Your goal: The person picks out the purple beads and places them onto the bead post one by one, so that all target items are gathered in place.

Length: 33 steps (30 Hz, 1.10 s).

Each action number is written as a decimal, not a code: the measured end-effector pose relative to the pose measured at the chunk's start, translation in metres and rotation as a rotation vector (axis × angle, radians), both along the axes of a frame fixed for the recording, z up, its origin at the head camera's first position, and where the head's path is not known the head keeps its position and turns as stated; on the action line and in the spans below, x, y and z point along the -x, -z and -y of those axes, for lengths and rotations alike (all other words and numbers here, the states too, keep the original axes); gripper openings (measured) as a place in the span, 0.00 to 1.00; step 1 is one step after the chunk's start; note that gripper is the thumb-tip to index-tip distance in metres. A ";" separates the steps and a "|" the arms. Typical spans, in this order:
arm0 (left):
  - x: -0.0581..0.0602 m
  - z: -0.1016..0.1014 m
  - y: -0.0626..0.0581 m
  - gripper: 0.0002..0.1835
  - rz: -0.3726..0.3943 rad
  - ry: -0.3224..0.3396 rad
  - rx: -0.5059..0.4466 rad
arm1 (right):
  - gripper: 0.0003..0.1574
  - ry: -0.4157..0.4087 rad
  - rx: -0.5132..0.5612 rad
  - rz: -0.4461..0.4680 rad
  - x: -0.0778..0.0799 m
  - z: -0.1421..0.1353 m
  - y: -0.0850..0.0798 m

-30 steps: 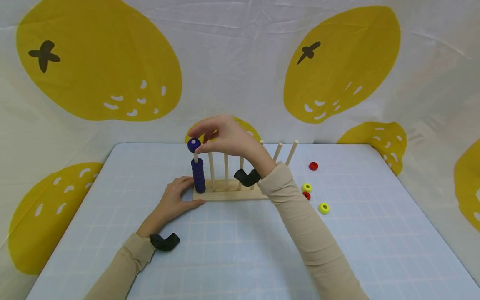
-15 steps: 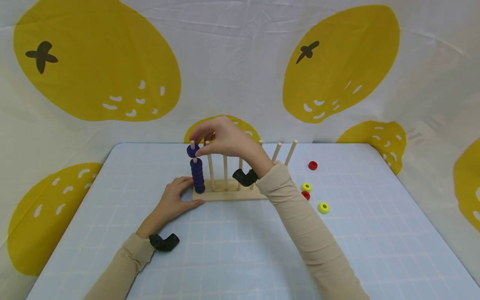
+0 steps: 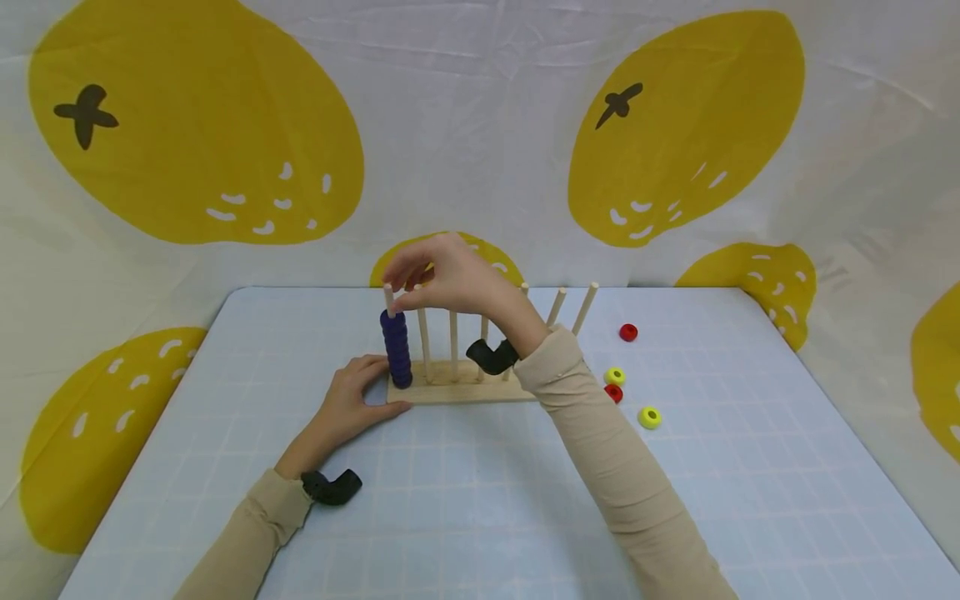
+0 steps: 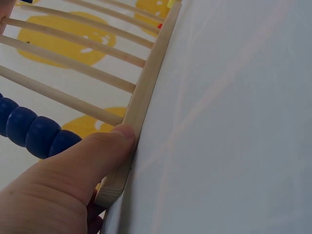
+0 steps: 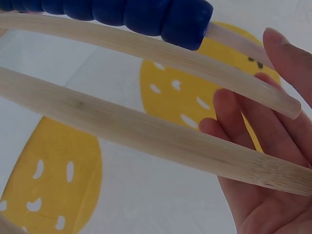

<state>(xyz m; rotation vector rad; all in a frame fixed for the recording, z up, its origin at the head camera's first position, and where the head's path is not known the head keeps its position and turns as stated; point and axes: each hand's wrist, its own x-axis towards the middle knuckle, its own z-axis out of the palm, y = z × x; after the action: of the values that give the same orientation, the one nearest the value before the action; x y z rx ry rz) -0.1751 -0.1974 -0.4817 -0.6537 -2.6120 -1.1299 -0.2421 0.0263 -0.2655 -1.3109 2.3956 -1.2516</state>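
A wooden peg rack point(image 3: 465, 393) with several upright pegs stands on the table. Its leftmost peg carries a stack of dark blue beads point(image 3: 397, 350), and the bare tip of that peg shows above them. My left hand point(image 3: 347, 404) holds the left end of the base; in the left wrist view its thumb point(image 4: 109, 146) lies along the front face of the wood. At the top of the bead-filled peg is my right hand point(image 3: 461, 279). The right wrist view shows its thumb point(image 5: 292, 63) and fingers spread around the peg tips, no bead between them, above the topmost blue bead point(image 5: 187, 22).
To the right of the rack lie loose beads: a yellow bead point(image 3: 615, 377) beside a red bead point(image 3: 613, 392), another yellow bead point(image 3: 649, 417) nearer, and another red bead point(image 3: 628, 332) farther back. A fabric backdrop point(image 3: 480, 125) with yellow fruit prints hangs behind the table.
The blue bead pinched by my right hand went down the leftmost peg, and now sits on the stack, released. My left hand stays at the rack's end.
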 end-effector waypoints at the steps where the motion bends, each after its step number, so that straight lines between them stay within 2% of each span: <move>1: 0.000 0.000 0.000 0.34 0.000 -0.001 0.000 | 0.13 0.000 0.001 0.001 0.000 0.000 0.000; 5: 0.000 0.000 0.000 0.34 -0.012 0.001 0.005 | 0.13 -0.003 0.025 0.013 0.000 -0.001 -0.001; 14: 0.002 -0.001 -0.002 0.34 -0.038 0.010 0.009 | 0.11 -0.004 0.183 0.014 -0.001 -0.006 -0.002; 23: 0.000 0.001 0.000 0.34 -0.030 0.006 0.009 | 0.10 0.041 0.308 0.027 -0.013 -0.012 -0.009; 33: 0.001 0.001 0.001 0.33 -0.033 0.012 -0.016 | 0.09 0.083 0.353 -0.088 -0.031 -0.036 -0.021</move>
<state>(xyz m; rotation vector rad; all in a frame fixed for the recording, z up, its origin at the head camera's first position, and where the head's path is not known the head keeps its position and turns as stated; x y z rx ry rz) -0.1764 -0.1985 -0.4824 -0.6792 -2.5719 -1.1325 -0.2109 0.0626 -0.2446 -1.3905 2.3865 -1.7381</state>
